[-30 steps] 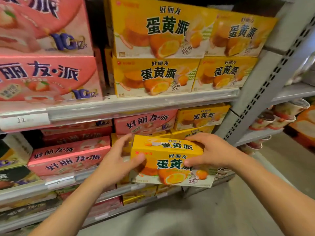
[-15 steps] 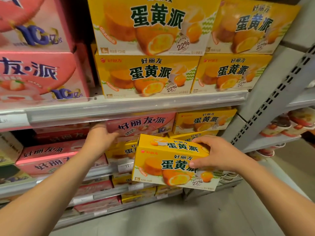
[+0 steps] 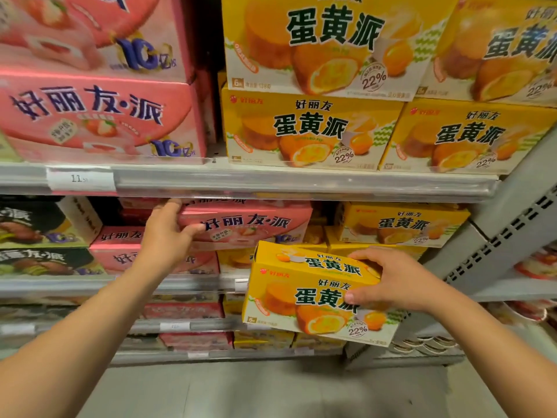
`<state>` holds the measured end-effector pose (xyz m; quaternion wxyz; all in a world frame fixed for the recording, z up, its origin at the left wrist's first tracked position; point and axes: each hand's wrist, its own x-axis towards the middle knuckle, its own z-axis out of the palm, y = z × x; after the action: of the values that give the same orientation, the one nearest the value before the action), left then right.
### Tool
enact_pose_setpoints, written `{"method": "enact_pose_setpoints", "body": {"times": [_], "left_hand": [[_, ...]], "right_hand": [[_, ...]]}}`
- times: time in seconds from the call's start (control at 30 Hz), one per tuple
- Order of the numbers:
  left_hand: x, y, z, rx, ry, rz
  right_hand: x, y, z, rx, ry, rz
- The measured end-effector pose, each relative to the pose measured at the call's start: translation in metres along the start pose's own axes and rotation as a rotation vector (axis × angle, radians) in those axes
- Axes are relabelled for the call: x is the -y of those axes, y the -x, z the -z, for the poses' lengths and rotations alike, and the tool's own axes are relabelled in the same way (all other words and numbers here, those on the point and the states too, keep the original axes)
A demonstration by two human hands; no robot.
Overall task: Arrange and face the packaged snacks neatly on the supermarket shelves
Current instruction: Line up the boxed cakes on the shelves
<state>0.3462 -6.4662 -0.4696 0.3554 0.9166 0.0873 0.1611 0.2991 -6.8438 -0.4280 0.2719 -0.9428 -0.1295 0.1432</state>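
Observation:
My right hand grips a yellow egg-yolk pie box by its right end and holds it in the air in front of the middle shelf, its printed face towards me. My left hand grips the left end of a pink strawberry pie box, thumb on the front and fingers over the top; that box lies on top of other boxes on the middle shelf. Under it sit more yellow boxes, partly hidden by the held box.
The upper shelf carries stacked pink boxes on the left and yellow boxes on the right. Yellow boxes fill the middle shelf's right side, dark boxes its left. A grey upright stands right.
My left hand let go of the yellow box, reached up and left, and now grips the pink box on the middle shelf. My right hand still holds the yellow box alone.

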Motion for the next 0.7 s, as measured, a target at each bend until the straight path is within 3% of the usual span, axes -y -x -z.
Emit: {"method": "enact_pose_setpoints", "body": {"times": [0.23,0.5,0.6,0.7], "left_hand": [[0.060,-0.009,0.061,-0.032,-0.004,0.081],[0.102,-0.033,0.094,0.067,-0.045,0.079],[0.102,-0.032,0.097,0.051,-0.205,-0.049],[0.091,-0.023,0.096,-0.018,-0.432,-0.347]], "right_hand": [[0.042,-0.021,-0.025,0.028,-0.015,-0.007],[0.094,-0.027,-0.057,0.003,0.092,-0.044],[0.107,-0.025,-0.064,-0.012,0.061,-0.059],[0.115,-0.023,-0.069,-0.025,0.043,-0.074]]}}
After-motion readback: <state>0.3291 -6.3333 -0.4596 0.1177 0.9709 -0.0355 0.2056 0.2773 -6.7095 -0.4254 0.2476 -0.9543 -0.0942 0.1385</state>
